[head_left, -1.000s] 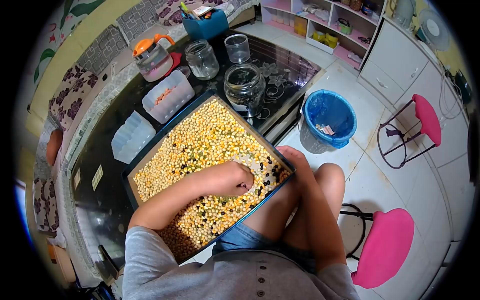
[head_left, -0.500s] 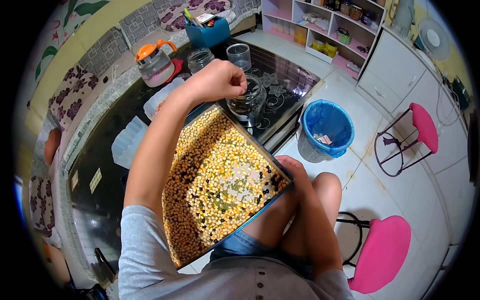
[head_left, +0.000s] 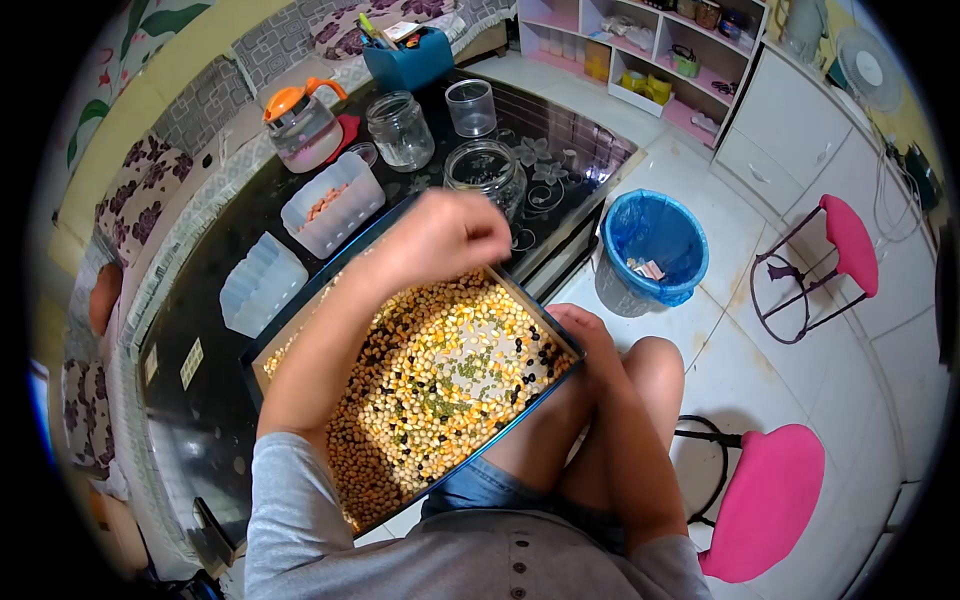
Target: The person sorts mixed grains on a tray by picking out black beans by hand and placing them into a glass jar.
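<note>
A shallow blue-edged tray (head_left: pixel 530 409) of mixed beans and corn kernels (head_left: pixel 420 345) is tilted across my lap. My right hand (head_left: pixel 588 335) grips its right corner. My left hand (head_left: pixel 455 235) hangs over the tray's far edge, just in front of an open glass jar (head_left: pixel 487 165). Its fingers look curled but are smeared by motion, so whether anything is in them does not show. Yellow kernels, tan beans, small green beans and black beans lie mixed together, with a bare patch near the right side.
On the dark glass table (head_left: pixel 190 430) stand another glass jar (head_left: pixel 400 135), a clear cup (head_left: pixel 470 108), an orange-lidded pitcher (head_left: pixel 302 130) and two translucent containers, one (head_left: pixel 335 210) holding reddish pieces. A blue-lined bin (head_left: pixel 650 255) and pink stools (head_left: pixel 770 500) stand on the right.
My left hand has come down and back from above the glass jar to the tray's far edge, uncovering the container of reddish pieces. My right hand keeps its grip on the tray.
</note>
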A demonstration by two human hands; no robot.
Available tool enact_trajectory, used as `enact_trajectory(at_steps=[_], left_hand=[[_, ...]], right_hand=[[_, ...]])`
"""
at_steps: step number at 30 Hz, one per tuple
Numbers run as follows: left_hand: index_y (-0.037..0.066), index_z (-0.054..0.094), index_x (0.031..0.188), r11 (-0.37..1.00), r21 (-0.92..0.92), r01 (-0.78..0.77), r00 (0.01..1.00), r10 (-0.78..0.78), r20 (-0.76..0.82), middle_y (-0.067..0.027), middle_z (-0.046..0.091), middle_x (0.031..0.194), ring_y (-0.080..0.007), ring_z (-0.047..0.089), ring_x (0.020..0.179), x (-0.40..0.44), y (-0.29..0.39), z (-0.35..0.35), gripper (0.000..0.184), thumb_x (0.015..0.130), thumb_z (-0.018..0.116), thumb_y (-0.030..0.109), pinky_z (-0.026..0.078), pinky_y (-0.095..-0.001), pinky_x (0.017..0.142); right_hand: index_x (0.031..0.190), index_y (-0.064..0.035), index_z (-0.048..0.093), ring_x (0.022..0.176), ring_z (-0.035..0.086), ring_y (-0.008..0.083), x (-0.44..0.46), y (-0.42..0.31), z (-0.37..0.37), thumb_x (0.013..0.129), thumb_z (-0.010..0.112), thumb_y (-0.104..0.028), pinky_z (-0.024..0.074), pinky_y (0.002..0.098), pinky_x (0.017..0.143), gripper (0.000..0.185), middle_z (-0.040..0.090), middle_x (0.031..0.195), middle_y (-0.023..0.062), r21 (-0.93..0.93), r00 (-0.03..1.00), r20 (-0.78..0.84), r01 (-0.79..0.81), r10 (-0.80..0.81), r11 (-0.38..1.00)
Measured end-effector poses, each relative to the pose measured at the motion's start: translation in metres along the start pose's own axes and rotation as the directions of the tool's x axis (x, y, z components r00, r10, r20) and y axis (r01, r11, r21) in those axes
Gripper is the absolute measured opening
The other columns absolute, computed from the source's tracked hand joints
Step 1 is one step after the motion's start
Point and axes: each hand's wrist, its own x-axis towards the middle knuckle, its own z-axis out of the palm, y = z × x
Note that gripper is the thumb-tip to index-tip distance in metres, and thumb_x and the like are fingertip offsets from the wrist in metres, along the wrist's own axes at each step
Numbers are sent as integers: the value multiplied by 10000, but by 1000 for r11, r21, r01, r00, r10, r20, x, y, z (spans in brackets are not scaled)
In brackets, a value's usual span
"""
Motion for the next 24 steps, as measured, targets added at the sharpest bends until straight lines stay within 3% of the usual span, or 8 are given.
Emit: enact_trajectory(at_steps=[3, 6, 11, 16, 19, 24], left_hand=[[31, 636, 814, 988, -155, -1, 972, 37, 232, -84, 624, 784, -224, 618, 703, -24, 11, 41, 101, 717, 654, 48, 500, -304, 643], [35, 635, 844, 990, -140, 31, 938, 19, 347, -92, 624, 832, -248, 621, 750, -38, 14, 69, 140, 709, 657, 62, 506, -328, 694], [30, 624, 890, 993, -116, 7, 927, 37, 373, -102, 619, 869, -277, 613, 770, -47, 8, 81, 190, 706, 658, 64, 501, -341, 714], [14, 620, 879, 994, -28, 104, 899, -82, 431, -118, 614, 892, -270, 617, 780, -46, 16, 71, 194, 694, 662, 52, 500, -342, 717], [8, 615, 867, 997, -18, 75, 926, -63, 372, -114, 613, 879, -264, 617, 768, -50, 12, 75, 197, 683, 671, 54, 502, -336, 713], [14, 613, 857, 990, -24, 139, 895, -115, 430, -102, 610, 848, -258, 611, 734, -46, 9, 73, 185, 681, 663, 41, 494, -329, 686]], right_hand=[[1015, -23, 590, 853, 535, 67, 1, 0, 0, 888, 503, -191, 395, 191, 807, 228, 611, 910, -2, 0, 1000, -9, -22, 22, 1000], [1009, -20, 591, 857, 535, 68, -2, -4, 2, 889, 501, -185, 396, 192, 809, 223, 610, 920, 3, 35, 1000, 11, -24, 23, 999], [1009, -18, 588, 854, 537, 68, -2, -3, 0, 891, 501, -186, 401, 195, 804, 222, 610, 917, 9, 10, 1000, 10, 7, -7, 1000], [1011, -21, 586, 838, 540, 65, -3, -6, 3, 893, 501, -185, 410, 192, 785, 220, 611, 905, 5, -11, 1000, -20, -12, 12, 1000], [1010, -22, 587, 825, 541, 60, -2, -4, 1, 894, 502, -188, 413, 186, 772, 219, 611, 900, -1, 9, 1000, -8, -18, 18, 1000], [1010, -32, 588, 813, 538, 50, -2, -6, 2, 895, 503, -190, 414, 179, 762, 213, 612, 893, -6, -42, 999, -29, -42, 41, 998]])
